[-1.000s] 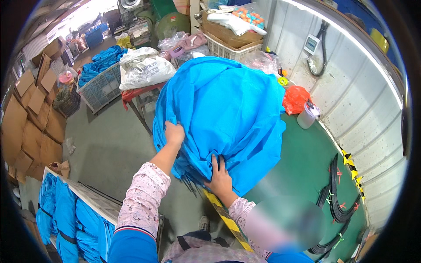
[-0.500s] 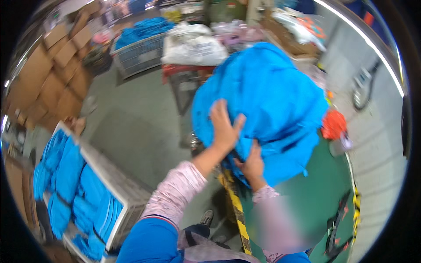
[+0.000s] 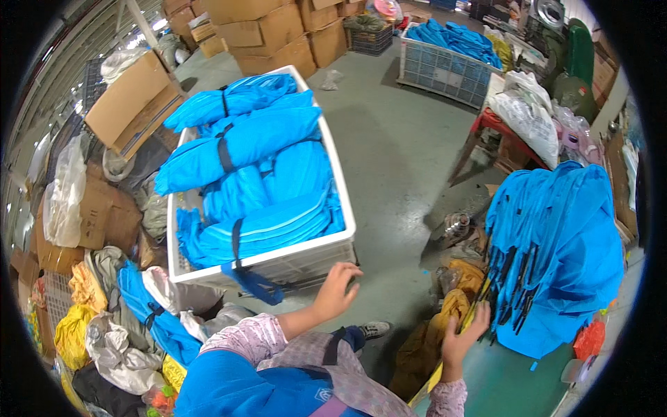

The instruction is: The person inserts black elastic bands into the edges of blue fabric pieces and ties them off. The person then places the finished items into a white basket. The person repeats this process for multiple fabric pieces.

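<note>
My left hand (image 3: 335, 293) holds nothing, fingers apart and slightly curled, just off the near right corner of a white plastic crate (image 3: 351, 187). In that crate lie several long blue fabric bundles (image 3: 264, 135) cinched with black straps, and one dark blue strap (image 3: 251, 285) hangs over its near rim. At the right, my right hand (image 3: 464, 340) is open above the yellow-edged side of a green table (image 3: 517, 372), apart from the cloth. On the table sits a heap of blue fabric (image 3: 580, 243), with several thin black rods (image 3: 517, 292) sticking out along its left side.
Cardboard boxes (image 3: 267, 31) are stacked at the back left. Cloth and bags (image 3: 125, 347) pile up at the lower left. Another crate (image 3: 445, 73) of blue fabric and a red stool (image 3: 507, 132) bearing white sacks stand at the back right. Orange-brown cloth (image 3: 424, 347) lies beside the table.
Both hands have come off the blue fabric heap and are now apart from it. The view has swung left, bringing the crate of bundles to the middle left; the heap's black rods now show.
</note>
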A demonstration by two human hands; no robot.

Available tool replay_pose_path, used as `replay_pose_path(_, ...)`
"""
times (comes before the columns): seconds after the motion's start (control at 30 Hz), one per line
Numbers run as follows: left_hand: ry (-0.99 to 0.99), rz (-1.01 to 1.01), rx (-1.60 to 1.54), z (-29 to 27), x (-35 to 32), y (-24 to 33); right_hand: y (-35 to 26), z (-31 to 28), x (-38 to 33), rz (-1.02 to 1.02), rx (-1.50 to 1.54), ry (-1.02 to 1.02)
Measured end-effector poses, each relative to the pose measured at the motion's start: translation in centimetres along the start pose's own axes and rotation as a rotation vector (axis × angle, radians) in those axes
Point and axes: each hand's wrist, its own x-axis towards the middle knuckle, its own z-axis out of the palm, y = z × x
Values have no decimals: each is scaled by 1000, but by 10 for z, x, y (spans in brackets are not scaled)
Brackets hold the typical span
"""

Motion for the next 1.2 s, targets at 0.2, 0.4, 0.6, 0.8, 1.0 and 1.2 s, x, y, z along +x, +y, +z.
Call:
replay_pose_path(0.2,171,-138,105,-107,-21,-62,-87,72,-49,97,483,-424)
replay_pose_path(0.4,643,-353,95,-209,50,-261,-129,92,-62,83,280,-681)
replay_pose_path(0.6,731,-537,464,-343,177,-400,-180,127,-63,260,216,-641)
replay_pose_path(0.8,343,-740,904,-368,236,-428,-272,178,-64,19,281,-725)
replay_pose_path(1.0,143,-1001,685,-405,263,-445,-335,207,-39,-3,323,-928)
replay_pose_path(1.2,42,-667,517,-403,212,-472,-359,249,-8,94,511,-1193)
